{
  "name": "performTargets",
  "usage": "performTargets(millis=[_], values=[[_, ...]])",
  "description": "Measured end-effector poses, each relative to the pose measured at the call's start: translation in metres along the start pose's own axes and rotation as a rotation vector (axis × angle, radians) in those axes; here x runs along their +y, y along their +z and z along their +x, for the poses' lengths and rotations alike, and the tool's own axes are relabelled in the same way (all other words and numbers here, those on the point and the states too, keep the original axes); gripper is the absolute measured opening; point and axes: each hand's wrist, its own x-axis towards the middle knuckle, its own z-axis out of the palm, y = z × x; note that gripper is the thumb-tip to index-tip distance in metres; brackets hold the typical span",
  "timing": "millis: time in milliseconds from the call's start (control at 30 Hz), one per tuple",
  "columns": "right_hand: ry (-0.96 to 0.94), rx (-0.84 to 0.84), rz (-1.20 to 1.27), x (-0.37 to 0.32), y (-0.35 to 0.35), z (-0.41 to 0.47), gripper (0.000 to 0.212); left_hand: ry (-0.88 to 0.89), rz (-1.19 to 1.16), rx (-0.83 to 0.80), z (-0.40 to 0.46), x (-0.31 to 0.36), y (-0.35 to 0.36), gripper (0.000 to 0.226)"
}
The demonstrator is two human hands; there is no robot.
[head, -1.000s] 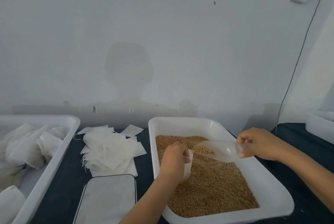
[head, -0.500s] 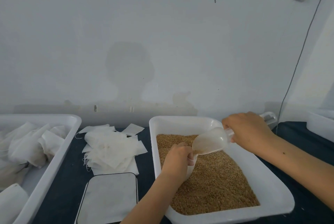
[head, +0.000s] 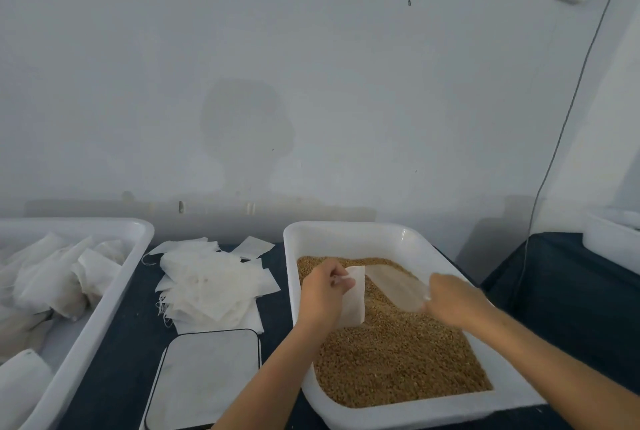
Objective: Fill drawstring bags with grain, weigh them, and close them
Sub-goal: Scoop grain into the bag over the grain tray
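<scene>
One head cam, wide-angle, looks fwd & down from above the near table (head: 114,360) edge, close over the grain tray (head: 346,235); far wall (head: 311,83) fills the upper frame. No 2nd view.

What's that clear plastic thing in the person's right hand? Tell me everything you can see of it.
It is a scoop of translucent, slightly cloudy plastic. The right hand grips its handle, which is hidden in the fingers. Its bowl points left toward the small white bag that the left hand holds. It hangs low over the grain in the white tub. Whether it holds grain is unclear.
</scene>
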Motion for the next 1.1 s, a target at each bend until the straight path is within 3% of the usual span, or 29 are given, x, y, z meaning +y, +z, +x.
performTargets(millis=[133, 267, 333, 400, 500, 567, 700, 867, 967, 1100], values=[[-0.011, -0.042, 0.136, -0.008, 0.041, 0.006, 0.019, -0.007, -0.04, 0.027, 0.002, -0.001, -0.001, 0.024], [-0.009, -0.077, 0.043, -0.015, 0.049, 0.007, 0.022, 0.001, -0.073, 0.005, 0.002, 0.0, -0.003, 0.024], [-0.045, -0.076, 0.099, -0.017, 0.041, 0.011, 0.046, -0.017, -0.138, -0.041, 0.001, 0.002, -0.004, 0.023], [-0.16, -0.099, 0.394, -0.022, 0.028, 0.011, 0.058, -0.039, -0.258, -0.07, 0.0, 0.004, -0.007, 0.021], [-0.283, -0.157, 0.944, -0.039, 0.008, 0.0, 0.029, -0.035, -0.402, -0.069, -0.002, 0.008, -0.015, 0.021], [-0.299, -0.013, 1.04, -0.051, 0.002, -0.007, 0.004, 0.0, -0.452, -0.068, -0.006, 0.013, -0.025, 0.021], [-0.376, 0.308, 0.979, -0.078, -0.007, -0.017, 0.029, 0.128, -0.444, -0.019, -0.012, 0.026, -0.057, 0.02], [-0.594, 0.664, 0.531, -0.117, -0.028, -0.038, 0.019, 0.22, -0.424, 0.052, -0.025, 0.033, -0.105, 0.021], [-0.586, 0.667, 0.71, -0.143, -0.036, -0.045, 0.019, 0.266, -0.438, 0.084, -0.035, 0.033, -0.131, 0.022], [-0.455, 0.433, 1.049, -0.184, -0.023, -0.047, 0.025, 0.274, -0.195, 0.199, -0.044, 0.02, -0.16, 0.015]])
